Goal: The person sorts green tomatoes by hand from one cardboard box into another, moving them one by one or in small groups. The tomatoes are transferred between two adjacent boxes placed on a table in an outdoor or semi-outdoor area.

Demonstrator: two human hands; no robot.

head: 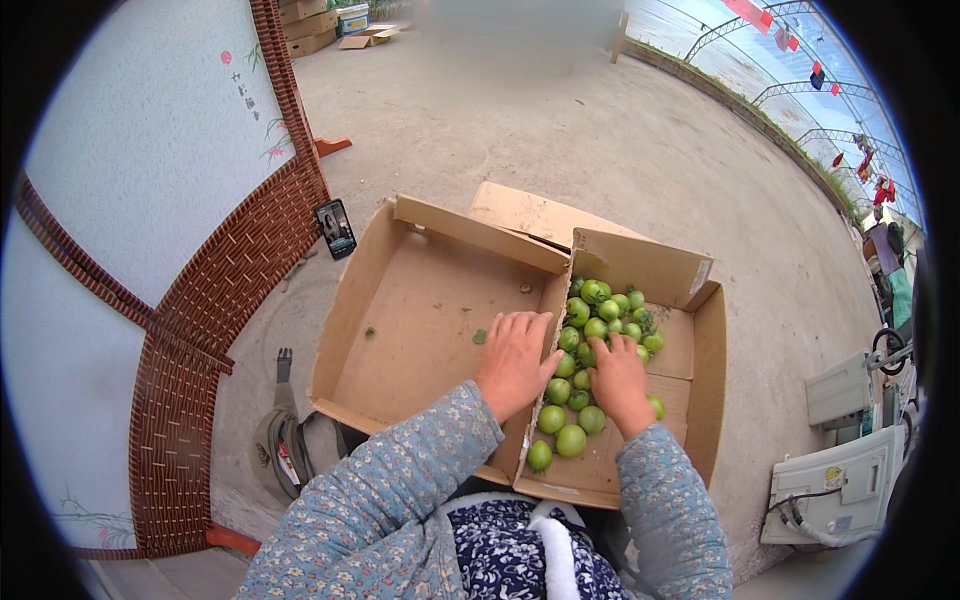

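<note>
Two cardboard boxes stand side by side in front of me. Several green tomatoes [571,441] lie in the right box [679,360], mostly along its left side. My right hand [619,379] is palm down among them, with its fingertips at the tomatoes; its palm side is hidden, so I cannot tell whether it grips one. Over the right part of the left box [397,300] is my left hand [516,367], fingers extended and thumb apart, near the wall where the boxes meet. No tomato shows in it. A few leaf scraps [480,337] lie on that box's floor.
Behind the boxes is another piece of cardboard [547,212]. To the left stand a woven-framed folding screen [225,247], a phone [335,229] and a waist bag [277,450]. Pale equipment housings [832,480] are at right. Stacked cartons [309,30] sit far back.
</note>
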